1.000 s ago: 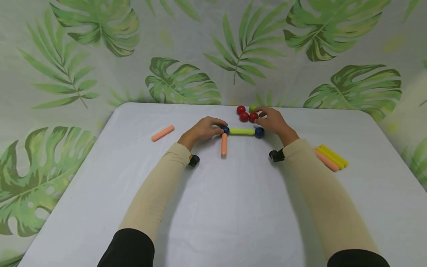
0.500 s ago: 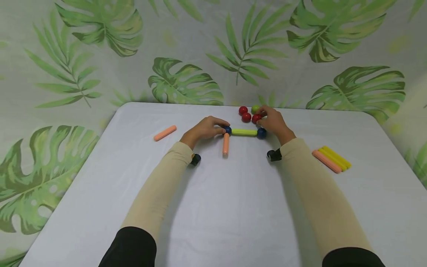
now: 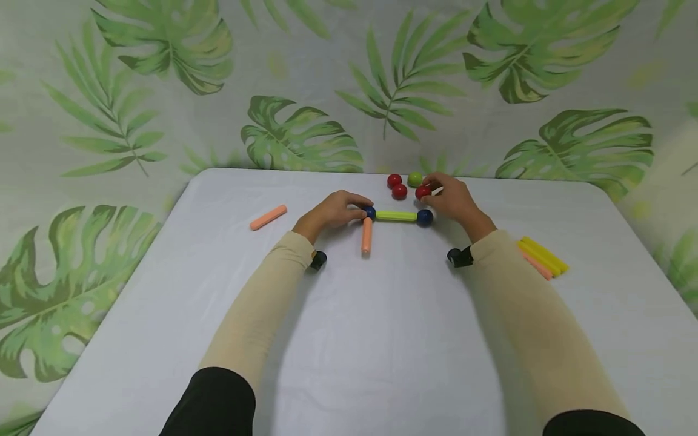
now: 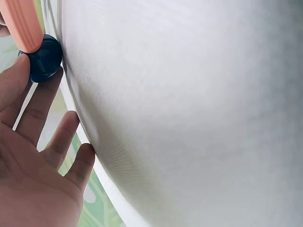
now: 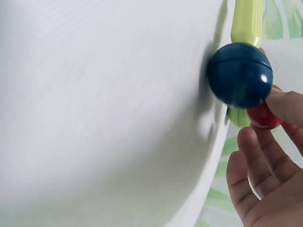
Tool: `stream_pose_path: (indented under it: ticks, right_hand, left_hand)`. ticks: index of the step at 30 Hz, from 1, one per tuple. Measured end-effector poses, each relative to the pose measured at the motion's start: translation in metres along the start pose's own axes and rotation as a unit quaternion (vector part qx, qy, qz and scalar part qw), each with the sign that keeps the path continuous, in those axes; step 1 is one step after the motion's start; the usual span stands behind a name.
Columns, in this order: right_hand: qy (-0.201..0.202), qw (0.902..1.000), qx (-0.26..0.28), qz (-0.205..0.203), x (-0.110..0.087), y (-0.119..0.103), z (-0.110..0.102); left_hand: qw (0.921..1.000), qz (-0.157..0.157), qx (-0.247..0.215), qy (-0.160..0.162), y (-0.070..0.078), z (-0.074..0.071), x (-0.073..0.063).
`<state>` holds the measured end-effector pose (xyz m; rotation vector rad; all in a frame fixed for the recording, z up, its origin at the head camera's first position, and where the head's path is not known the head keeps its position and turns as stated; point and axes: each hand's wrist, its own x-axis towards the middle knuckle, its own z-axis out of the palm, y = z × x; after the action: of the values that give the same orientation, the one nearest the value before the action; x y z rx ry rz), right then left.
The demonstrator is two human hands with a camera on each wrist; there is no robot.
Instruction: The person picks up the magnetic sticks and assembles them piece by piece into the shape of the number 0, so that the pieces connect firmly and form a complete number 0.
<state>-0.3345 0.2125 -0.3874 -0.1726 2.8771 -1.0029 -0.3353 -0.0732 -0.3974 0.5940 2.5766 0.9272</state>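
My left hand (image 3: 336, 209) pinches a dark blue ball (image 4: 46, 59) between thumb and fingers. An orange stick (image 3: 366, 236) joins this ball and points toward me. A yellow-green stick (image 3: 396, 215) runs right from it to a second blue ball (image 3: 425, 218). Just behind that second ball, my right hand (image 3: 452, 197) grips a red ball (image 3: 423, 192) between thumb and fingertips. In the right wrist view the second blue ball (image 5: 240, 75) partly covers the red ball (image 5: 264, 117).
Two more red balls (image 3: 399, 191) and a green ball (image 3: 415, 179) lie at the table's back edge. A loose orange stick (image 3: 268, 217) lies to the left. Beside my right forearm are yellow sticks (image 3: 544, 255) and an orange stick (image 3: 537, 266).
My right hand has drawn the red ball slightly right, away from the green ball and the other red balls. The left hand keeps its hold on the blue ball.
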Motion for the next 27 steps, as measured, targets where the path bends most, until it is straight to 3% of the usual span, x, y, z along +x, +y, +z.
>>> stream_pose_path:
  ticks: [7,13,21,27]
  right_hand:
    - [0.007,0.9979,-0.040,-0.049,-0.022,0.002,-0.015]
    - [0.004,0.9892,-0.088,-0.117,-0.050,-0.020,-0.020]
    - [-0.052,0.9722,-0.121,-0.194,-0.100,-0.049,0.017]
    - [-0.114,0.9675,-0.093,-0.206,-0.120,-0.058,0.047]
  left_hand:
    - [0.9999,0.002,-0.009,-0.005,-0.001,-0.001,0.001]
    - [0.9999,0.000,-0.014,0.001,-0.003,-0.004,0.001]
    - [0.9999,-0.003,-0.014,-0.004,-0.003,-0.004,0.000]
    - [0.9998,0.005,-0.017,-0.003,-0.003,-0.002,0.000]
